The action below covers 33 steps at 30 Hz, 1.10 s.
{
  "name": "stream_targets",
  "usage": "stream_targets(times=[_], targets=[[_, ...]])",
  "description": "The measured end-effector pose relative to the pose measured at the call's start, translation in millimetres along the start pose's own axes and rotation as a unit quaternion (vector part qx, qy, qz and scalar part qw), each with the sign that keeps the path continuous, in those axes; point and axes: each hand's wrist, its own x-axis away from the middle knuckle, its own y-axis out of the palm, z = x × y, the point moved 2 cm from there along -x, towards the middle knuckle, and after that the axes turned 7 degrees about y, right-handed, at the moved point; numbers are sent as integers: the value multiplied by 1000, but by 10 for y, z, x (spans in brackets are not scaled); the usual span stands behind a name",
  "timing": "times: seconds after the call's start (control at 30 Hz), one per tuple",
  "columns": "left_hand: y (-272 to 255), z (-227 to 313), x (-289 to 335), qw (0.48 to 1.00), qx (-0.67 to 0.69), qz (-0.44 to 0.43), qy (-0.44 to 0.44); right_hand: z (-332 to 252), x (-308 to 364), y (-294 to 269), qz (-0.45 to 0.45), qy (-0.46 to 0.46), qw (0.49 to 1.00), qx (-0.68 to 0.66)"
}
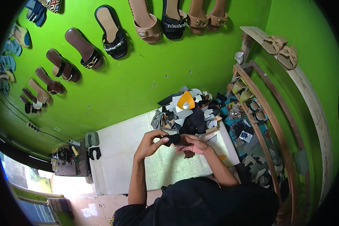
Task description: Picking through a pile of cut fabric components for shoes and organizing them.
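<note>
Over the white table, a small black piece of material is held up between my hands. My left hand pinches its left end, thumb in front. At the other end, the fingers of my right hand close on it, slightly blurred. A tan edge shows below the black piece. Just under my right hand lies a small brown scrap. Beyond my hands rises a heap of black, grey and white cut pieces, topped by a yellow-orange piece.
Grey and black cut-outs lie at the table's left end, beside a dark machine on a stand. At right stands a wooden rack with sandals, trays and scraps. Sandals hang along the green wall.
</note>
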Motion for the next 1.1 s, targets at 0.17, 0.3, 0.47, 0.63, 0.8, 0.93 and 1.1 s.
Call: stream_targets(times=[0.17,0.3,0.47,0.63,0.8,0.93,1.1], targets=[[52,-42,-17,996,4,82,-37,-155,17,-9,28,-143,988,41],[105,-115,48,984,55,138,-94,-244,108,75,110,-154,982,-4],[249,-317,167,968,53,239,-60,-242,144,116,63,-173,983,1],[320,-432,470,932,89,333,-114,-110,58,118,57,-112,989,71],[222,-489,960,924,39,363,-112,75,-108,232,59,-35,991,113],[117,-467,1413,920,14,372,-119,318,-350,422,74,-79,981,163],[-68,-369,2094,907,46,395,-142,591,-546,895,35,-100,968,227]])
